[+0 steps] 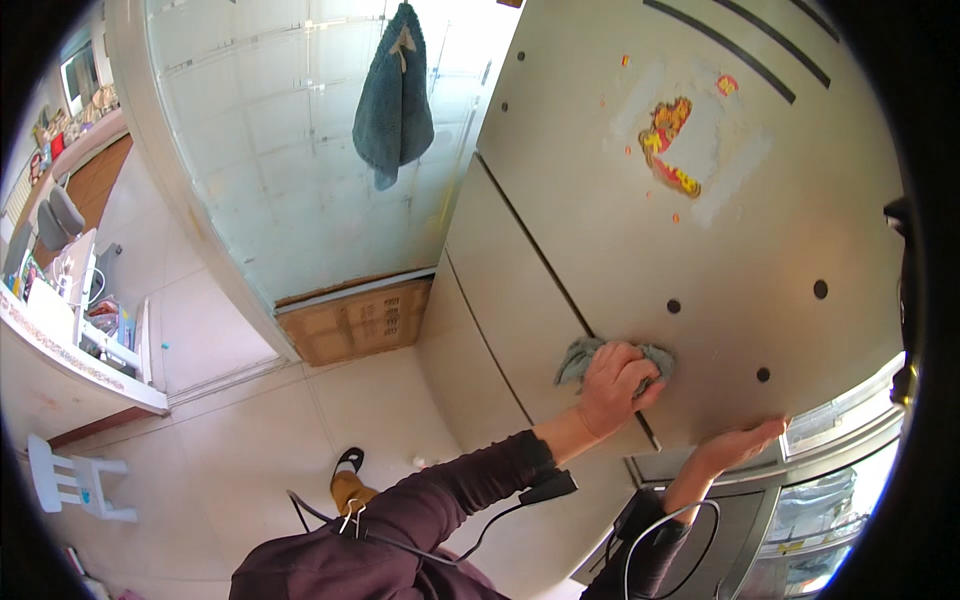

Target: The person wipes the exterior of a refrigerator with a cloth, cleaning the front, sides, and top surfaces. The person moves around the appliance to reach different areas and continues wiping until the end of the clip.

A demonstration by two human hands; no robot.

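My left hand (616, 382) presses a bunched grey-green cloth (577, 361) against the silver front of what looks like a refrigerator (750, 247). The cloth lies across the dark seam (536, 244) between two door panels. With its fingers stretched out, my right hand (739, 446) rests along the near edge of the larger panel; its palm side is partly hidden. Torn red and yellow stickers (670, 142) and pale residue mark that panel. Several round black dots (820, 289) and dark strips (772, 41) are also on it.
A blue-green towel (394, 97) hangs before a glass panel (277, 150), with flattened cardboard (360, 319) at its base. A small white-blue chair (79, 480) stands on the tiled floor (247, 480). A black cable (480, 536) runs by my arm. Windows (817, 510) are at right.
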